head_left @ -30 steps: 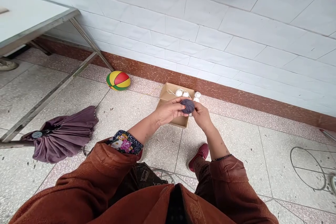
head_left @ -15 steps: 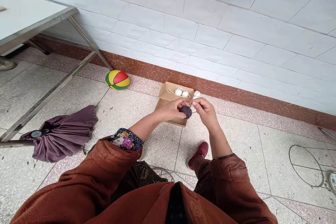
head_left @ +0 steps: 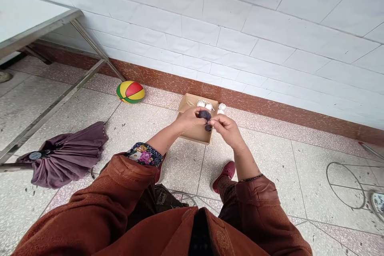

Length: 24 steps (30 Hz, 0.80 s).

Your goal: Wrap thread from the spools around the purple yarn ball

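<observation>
My left hand (head_left: 192,119) is closed round a dark purple ball of yarn (head_left: 204,115), thumb below and fingers on top. Close against its right side, my right hand (head_left: 225,126) pinches what looks like the dark yarn strand at the ball's edge. Beneath both hands an open cardboard box (head_left: 192,134) stands on the floor. White balls of yarn (head_left: 208,107) lie at its far side, and another dark ball (head_left: 208,127) shows just under my fingers. Outside the box's right edge sits one more white ball (head_left: 222,106).
A striped toy ball (head_left: 131,92) rests by the wall near a metal-legged table (head_left: 39,26). A folded purple umbrella (head_left: 70,154) lies on the floor at left. At right are a wire hoop (head_left: 345,186) and a round white-faced object (head_left: 378,204). My red shoe (head_left: 223,176) stands below.
Both hands have shifted a little left and the right hand has come closer to the ball. The yarn ball has turned in my left hand. The camera view has moved slightly.
</observation>
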Available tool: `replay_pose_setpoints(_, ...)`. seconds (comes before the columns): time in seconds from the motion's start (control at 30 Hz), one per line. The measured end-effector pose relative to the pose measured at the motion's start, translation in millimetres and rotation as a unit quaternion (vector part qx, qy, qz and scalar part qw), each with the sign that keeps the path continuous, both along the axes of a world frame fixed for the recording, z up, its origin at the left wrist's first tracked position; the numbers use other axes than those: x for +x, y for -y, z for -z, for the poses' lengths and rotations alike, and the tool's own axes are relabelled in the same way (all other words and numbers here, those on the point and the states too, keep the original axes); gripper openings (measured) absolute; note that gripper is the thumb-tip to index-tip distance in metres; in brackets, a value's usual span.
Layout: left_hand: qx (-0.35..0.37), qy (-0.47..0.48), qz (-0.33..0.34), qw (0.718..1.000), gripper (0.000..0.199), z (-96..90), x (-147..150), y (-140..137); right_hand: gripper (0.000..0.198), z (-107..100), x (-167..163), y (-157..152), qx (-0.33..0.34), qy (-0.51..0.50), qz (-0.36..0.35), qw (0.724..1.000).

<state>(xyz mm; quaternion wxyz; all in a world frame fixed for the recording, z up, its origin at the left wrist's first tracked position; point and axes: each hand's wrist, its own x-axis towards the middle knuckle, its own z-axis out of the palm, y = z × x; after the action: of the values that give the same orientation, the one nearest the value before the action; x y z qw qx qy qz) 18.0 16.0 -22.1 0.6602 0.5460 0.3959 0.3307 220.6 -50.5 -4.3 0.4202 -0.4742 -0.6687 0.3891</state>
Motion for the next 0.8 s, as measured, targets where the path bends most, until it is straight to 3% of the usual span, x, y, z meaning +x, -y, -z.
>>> replay_pose_setpoints(0.1,0.005,0.030,0.099,0.995,0.066,4.0,1,5,0.035,4,10,-8,-0.001,-0.023,0.103,0.994)
replay_pose_setpoints(0.2,-0.056,0.139,0.144,0.978,0.083,4.6,3,9,0.032,16,14,-16,-0.012,0.010,0.144,0.989)
replay_pose_setpoints(0.3,-0.104,0.208,0.096,0.968,0.069,1.9,8,3,0.028,29,8,-15,-0.036,0.064,0.140,0.987)
replay_pose_setpoints(0.37,-0.107,0.204,0.036,0.973,0.051,-0.5,12,-8,0.026,33,1,-10,-0.033,0.095,0.124,0.987)
replay_pose_setpoints(0.47,-0.078,0.123,-0.035,0.989,0.037,-2.2,16,-27,0.025,29,-6,0,-0.003,0.124,0.046,0.991)
replay_pose_setpoints(0.57,-0.004,-0.005,-0.046,0.999,0.054,1.4,16,-31,0.027,17,-2,4,0.029,0.103,-0.011,0.994)
replay_pose_setpoints(0.63,0.009,-0.025,-0.004,1.000,0.073,7.0,14,-19,0.031,10,7,3,0.043,0.071,0.012,0.996)
replay_pose_setpoints(0.8,-0.049,0.112,0.157,0.980,0.089,19.6,6,38,0.037,15,24,-1,0.030,0.048,0.105,0.993)
